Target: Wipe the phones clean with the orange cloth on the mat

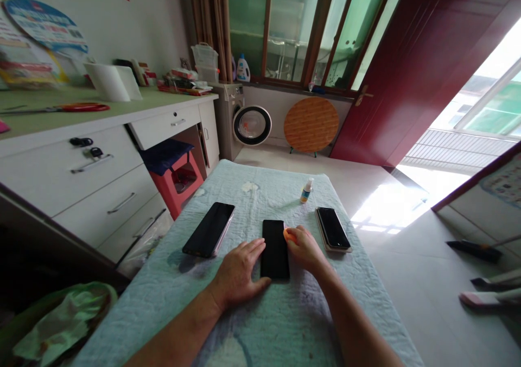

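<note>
A black smartphone [275,250] lies face up on the light-blue quilted cover [260,323], between my hands. My left hand [240,269] holds it at its left side, fingertips on the long edge and thumb by the lower corner. In my right hand [303,246] is a small orange pad [290,235], pinched against the phone's upper right edge; my fingers hide most of it. Another, larger dark phone [209,229] rests to the left. On the right a third phone [332,227] lies on a flat pale case or box. Beyond it stands a small spray bottle [306,191].
A white drawer desk [93,166] runs along the left, with red-handled scissors [85,107] on top. A red stool [179,182] is tucked beneath it. Farther back are a washing machine [228,117] with its door open and a round wooden tabletop [311,125].
</note>
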`<state>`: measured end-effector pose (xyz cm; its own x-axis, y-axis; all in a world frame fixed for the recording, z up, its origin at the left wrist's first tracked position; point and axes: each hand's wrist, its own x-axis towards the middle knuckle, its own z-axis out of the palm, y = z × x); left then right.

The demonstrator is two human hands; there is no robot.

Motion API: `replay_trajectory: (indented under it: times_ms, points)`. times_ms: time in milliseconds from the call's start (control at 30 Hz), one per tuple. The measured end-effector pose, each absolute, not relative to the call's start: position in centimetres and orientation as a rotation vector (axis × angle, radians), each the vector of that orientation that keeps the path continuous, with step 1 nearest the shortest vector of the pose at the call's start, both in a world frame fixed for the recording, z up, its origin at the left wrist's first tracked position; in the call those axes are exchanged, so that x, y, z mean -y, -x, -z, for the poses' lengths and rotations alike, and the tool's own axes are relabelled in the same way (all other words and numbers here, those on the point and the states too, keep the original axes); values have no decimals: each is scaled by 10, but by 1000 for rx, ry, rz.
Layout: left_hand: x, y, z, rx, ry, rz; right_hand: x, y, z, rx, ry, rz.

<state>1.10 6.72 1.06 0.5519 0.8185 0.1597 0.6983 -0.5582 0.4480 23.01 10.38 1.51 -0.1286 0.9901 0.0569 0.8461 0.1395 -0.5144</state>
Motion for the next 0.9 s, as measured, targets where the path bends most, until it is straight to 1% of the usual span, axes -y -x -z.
replay_trajectory:
  times_ms: [133,433,900]
  points:
    - [-66,-11,-11,-1260,-2450,-498,-110,-226,-11,2021,1807,-449]
    - [-64,-12,-16,-1274,-2472,-485,-114,-223,-12,1975,1832,-482]
    - [-65,-14,-16,-1285,-2472,-513,-121,-218,-8,1935,1880,-425]
